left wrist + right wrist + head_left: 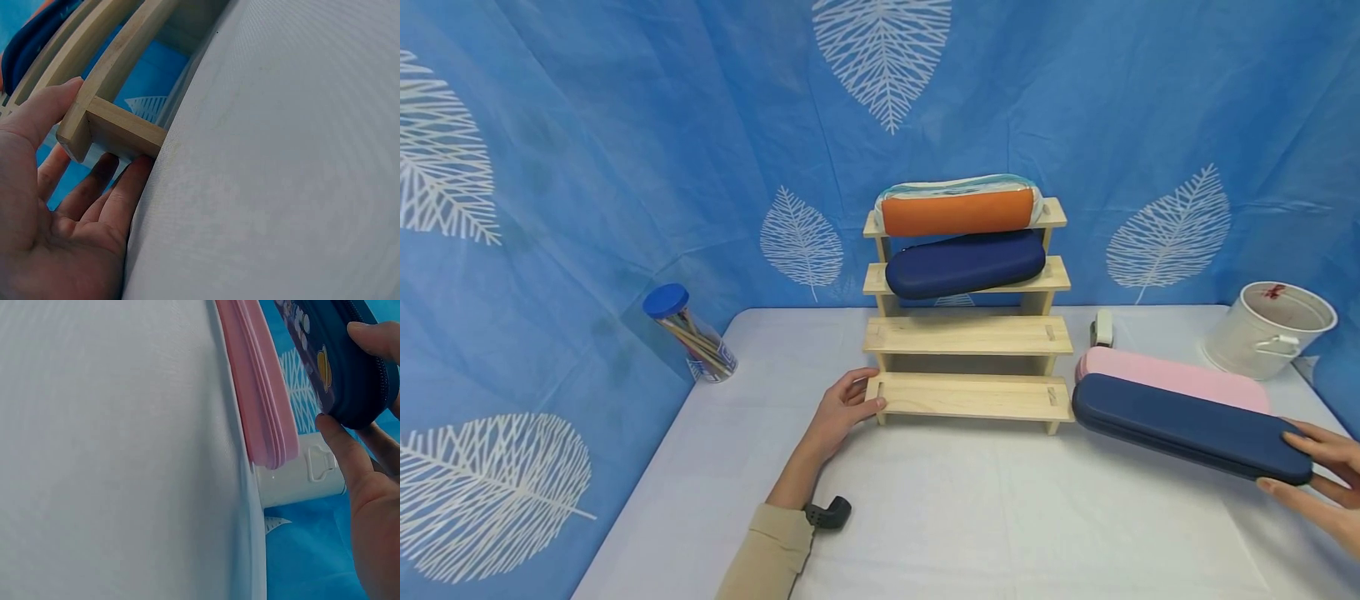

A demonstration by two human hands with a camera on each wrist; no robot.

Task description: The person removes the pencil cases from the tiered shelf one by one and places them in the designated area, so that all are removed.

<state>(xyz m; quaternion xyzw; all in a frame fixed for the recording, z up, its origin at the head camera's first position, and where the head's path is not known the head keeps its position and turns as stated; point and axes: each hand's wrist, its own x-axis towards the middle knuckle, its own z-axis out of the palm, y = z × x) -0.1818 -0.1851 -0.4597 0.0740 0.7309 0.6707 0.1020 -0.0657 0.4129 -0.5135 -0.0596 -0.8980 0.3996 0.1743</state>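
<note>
A stepped wooden rack (970,394) stands at the middle of the table. My left hand (847,404) pinches the left end of its lowest board, thumb on the upper face and fingers spread around the side support, as the left wrist view shows. My right hand (1326,475) holds a dark blue zippered pencil case (1187,425) by its right end, above the tabletop. A printed picture with a yellow planet shows on its underside in the right wrist view. Partly hidden behind it, a pink pencil case (1172,375) lies on the table.
On the rack's upper boards lie an orange-and-white pouch (958,212) and another navy case (966,262). A white metal bucket (1262,333) is at back right, a small white object (1102,327) beside the rack. A blue-lidded jar of sticks (700,342) stands at left.
</note>
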